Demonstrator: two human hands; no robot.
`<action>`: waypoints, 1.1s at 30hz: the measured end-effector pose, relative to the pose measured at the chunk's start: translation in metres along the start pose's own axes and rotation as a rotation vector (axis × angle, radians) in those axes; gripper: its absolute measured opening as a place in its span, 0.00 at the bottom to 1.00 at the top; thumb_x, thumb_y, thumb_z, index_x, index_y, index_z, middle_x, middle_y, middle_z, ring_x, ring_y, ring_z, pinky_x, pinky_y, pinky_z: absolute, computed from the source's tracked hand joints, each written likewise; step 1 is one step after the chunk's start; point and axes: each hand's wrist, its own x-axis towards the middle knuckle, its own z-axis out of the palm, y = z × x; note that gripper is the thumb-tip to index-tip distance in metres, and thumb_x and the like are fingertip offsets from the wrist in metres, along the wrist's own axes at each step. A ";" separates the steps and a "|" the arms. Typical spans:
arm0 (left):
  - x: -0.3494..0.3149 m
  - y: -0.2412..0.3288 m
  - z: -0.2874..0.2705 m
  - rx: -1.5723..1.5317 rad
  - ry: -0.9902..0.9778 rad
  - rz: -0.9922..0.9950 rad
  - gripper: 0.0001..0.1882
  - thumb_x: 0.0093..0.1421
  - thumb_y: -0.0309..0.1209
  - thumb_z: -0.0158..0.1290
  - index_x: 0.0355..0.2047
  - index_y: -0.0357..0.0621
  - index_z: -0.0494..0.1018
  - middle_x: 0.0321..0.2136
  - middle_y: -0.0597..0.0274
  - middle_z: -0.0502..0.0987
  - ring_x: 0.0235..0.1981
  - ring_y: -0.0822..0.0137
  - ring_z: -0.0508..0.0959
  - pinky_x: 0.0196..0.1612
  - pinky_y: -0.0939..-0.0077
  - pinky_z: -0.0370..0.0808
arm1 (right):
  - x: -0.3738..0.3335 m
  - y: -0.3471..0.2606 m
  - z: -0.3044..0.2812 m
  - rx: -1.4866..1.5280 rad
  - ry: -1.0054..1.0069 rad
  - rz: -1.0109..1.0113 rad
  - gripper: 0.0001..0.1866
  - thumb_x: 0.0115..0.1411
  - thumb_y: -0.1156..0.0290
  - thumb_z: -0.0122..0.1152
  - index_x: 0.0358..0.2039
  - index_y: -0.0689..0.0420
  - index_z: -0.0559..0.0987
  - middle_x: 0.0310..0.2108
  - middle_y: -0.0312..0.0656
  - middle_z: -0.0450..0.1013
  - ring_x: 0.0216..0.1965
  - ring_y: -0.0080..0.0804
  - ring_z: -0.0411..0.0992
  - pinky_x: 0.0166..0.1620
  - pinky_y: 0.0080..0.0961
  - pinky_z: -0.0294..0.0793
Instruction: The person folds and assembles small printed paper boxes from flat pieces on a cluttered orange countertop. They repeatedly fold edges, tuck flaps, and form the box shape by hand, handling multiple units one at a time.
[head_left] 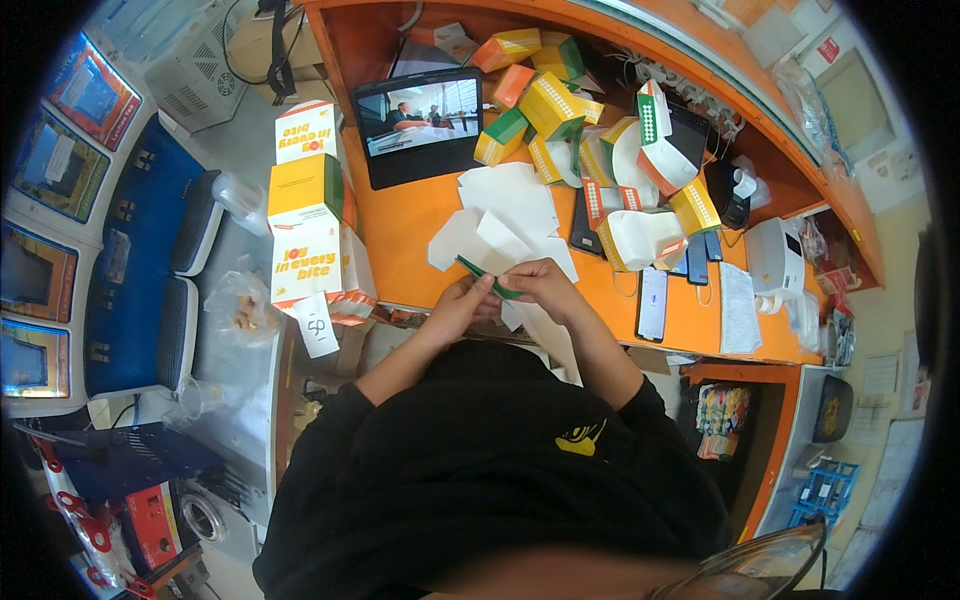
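Both my hands meet over the near edge of the orange counter, pinching a partly folded carton (502, 291) with green panels. My left hand (463, 308) closes on its left side, while the fingers of my right hand (545, 288) grip the right side. Much of the carton is hidden by my fingers. Flat white carton blanks (510, 192) lie overlapping just beyond my hands. Farther back is a heap of folded yellow, green, orange and white cartons (552, 105), tumbled at various angles.
A tablet (419, 125) stands at the back left, playing a video. Stacked printed cartons (303, 262) line the counter's left end. To the right lie a lit phone (653, 303), other phones, a white cloth (740, 308) and a white device (775, 258). An orange shelf edge (740, 100) overhangs the back.
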 end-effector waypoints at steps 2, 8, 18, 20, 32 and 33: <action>0.000 -0.001 0.003 0.013 -0.006 -0.002 0.33 0.67 0.57 0.44 0.51 0.34 0.67 0.39 0.54 0.77 0.41 0.64 0.79 0.47 0.71 0.75 | -0.002 -0.003 -0.006 -0.036 -0.014 0.032 0.12 0.57 0.67 0.67 0.36 0.64 0.83 0.33 0.39 0.79 0.35 0.25 0.74 0.40 0.23 0.74; 0.007 -0.010 0.001 -0.046 0.081 0.057 0.24 0.69 0.42 0.41 0.51 0.31 0.67 0.40 0.49 0.77 0.39 0.63 0.80 0.42 0.70 0.78 | -0.004 -0.005 -0.004 -0.282 0.135 -0.245 0.09 0.62 0.69 0.64 0.36 0.63 0.82 0.31 0.34 0.78 0.34 0.19 0.75 0.39 0.18 0.76; 0.007 0.003 -0.014 0.051 0.070 -0.149 0.34 0.70 0.53 0.38 0.57 0.31 0.62 0.50 0.46 0.74 0.45 0.56 0.80 0.46 0.64 0.78 | -0.028 -0.055 0.006 -0.237 0.398 -0.434 0.07 0.60 0.76 0.65 0.36 0.66 0.82 0.32 0.37 0.80 0.34 0.17 0.75 0.37 0.16 0.73; -0.002 0.009 -0.010 0.091 0.088 -0.135 0.38 0.69 0.58 0.38 0.59 0.31 0.59 0.52 0.46 0.72 0.47 0.56 0.79 0.47 0.66 0.77 | -0.036 -0.059 0.015 -0.398 0.388 -0.524 0.07 0.61 0.74 0.64 0.36 0.65 0.82 0.31 0.38 0.80 0.33 0.17 0.75 0.37 0.17 0.73; -0.049 0.053 0.012 0.821 0.331 0.763 0.42 0.57 0.35 0.62 0.67 0.42 0.53 0.51 0.42 0.73 0.45 0.46 0.79 0.44 0.62 0.76 | -0.048 -0.072 0.068 -0.443 0.024 -0.768 0.22 0.63 0.52 0.59 0.45 0.59 0.74 0.37 0.49 0.78 0.37 0.44 0.78 0.45 0.33 0.76; -0.049 0.055 0.014 0.820 0.326 0.768 0.42 0.56 0.34 0.63 0.66 0.42 0.54 0.53 0.43 0.72 0.45 0.46 0.79 0.45 0.62 0.77 | -0.050 -0.074 0.071 -0.434 0.032 -0.787 0.24 0.62 0.50 0.60 0.45 0.59 0.73 0.37 0.48 0.77 0.38 0.41 0.78 0.45 0.32 0.76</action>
